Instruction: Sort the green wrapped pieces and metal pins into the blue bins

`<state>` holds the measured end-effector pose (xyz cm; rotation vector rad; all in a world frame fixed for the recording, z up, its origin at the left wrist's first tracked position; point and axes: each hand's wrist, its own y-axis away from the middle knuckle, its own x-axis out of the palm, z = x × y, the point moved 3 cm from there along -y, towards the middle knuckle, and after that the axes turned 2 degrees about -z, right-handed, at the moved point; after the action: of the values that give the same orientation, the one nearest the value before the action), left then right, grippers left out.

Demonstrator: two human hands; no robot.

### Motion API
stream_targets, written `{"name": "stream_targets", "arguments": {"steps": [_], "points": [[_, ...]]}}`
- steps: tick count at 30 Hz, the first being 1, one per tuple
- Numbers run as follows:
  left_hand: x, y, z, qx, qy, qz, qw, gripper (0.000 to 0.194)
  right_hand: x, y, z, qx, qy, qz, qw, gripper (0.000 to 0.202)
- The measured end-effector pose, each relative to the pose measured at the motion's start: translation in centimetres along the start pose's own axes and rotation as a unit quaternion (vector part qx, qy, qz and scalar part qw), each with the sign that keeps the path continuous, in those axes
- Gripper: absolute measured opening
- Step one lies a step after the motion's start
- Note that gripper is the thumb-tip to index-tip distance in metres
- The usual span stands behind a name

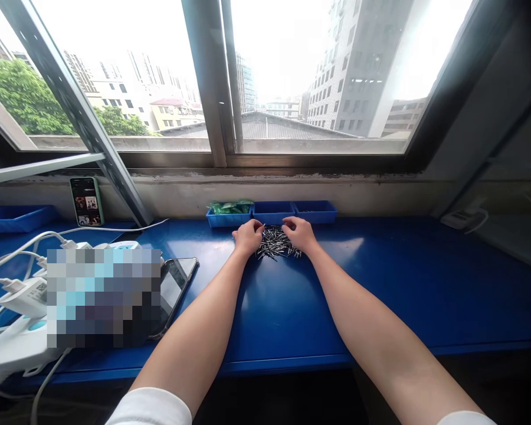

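Metal pieces [274, 243] are lying loosely heaped between the left hand [248, 237] and right hand [300, 234], both half-curled, grip unclear. Careless brushing could be scattering some across the counter [283, 319].

a green-cased smartphone [87, 202] stands upright at the left of the frame, beside a slanting metal post [62, 88]. at lower left, a white power strip [9, 345] carries plugged-in chargers [24, 297]; a black smartphone [177, 289] lies near it. through the window [207, 88], trees [22, 94] show at upper left, a tall grey building [358, 65] at upper right.
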<state>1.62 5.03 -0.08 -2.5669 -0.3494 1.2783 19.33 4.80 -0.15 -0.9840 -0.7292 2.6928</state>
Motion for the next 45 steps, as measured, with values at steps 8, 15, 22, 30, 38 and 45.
{"name": "stream_targets", "arguments": {"steps": [8,15,22,30,38,45], "points": [[0.0,1.3,-1.8,0.173,0.076,-0.008,0.982,0.015,0.7,0.5,1.8,-0.060,-0.081,0.076,0.992,0.020],[0.1,1.1,-1.4,0.184,0.145,-0.027,0.972,0.017,0.2,0.3,1.3,-0.014,-0.103,0.021,0.994,0.020],[-0.2,0.9,-1.2,0.180,0.124,-0.064,0.974,0.019,0.2,0.3,1.5,0.010,-0.202,0.032,0.979,0.029],[-0.4,1.0,-1.4,0.136,0.063,-0.051,0.987,0.025,-0.1,0.1,1.1,0.058,-0.207,0.022,0.976,0.024],[-1.3,0.3,1.1,-0.057,-0.017,-0.071,0.996,0.030,-1.2,-1.6,-3.7,0.177,-0.191,-0.127,0.957,0.046],[-2.1,0.2,1.9,-0.097,-0.009,-0.029,0.995,0.033,-1.8,-1.7,-3.8,0.199,-0.232,-0.118,0.945,0.068]]}}
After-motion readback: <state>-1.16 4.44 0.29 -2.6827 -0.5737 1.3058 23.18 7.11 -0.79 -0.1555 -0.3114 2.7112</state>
